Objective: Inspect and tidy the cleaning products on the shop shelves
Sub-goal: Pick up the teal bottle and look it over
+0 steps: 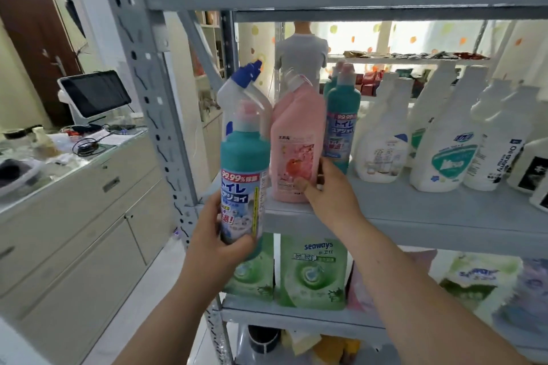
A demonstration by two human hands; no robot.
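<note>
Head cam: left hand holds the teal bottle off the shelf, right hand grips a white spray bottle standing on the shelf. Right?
Not quite. In the head view the right hand grips the pink bottle standing on the shelf, not a white spray bottle. The rest holds: the left hand holds the teal bottle off the shelf.

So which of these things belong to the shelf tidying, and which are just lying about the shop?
Part of the job: teal bottle in the left hand; pink bottle held by the right hand; white spray bottles; green refill pouches.
Just lying about: tablet screen; cables on the counter.
</note>
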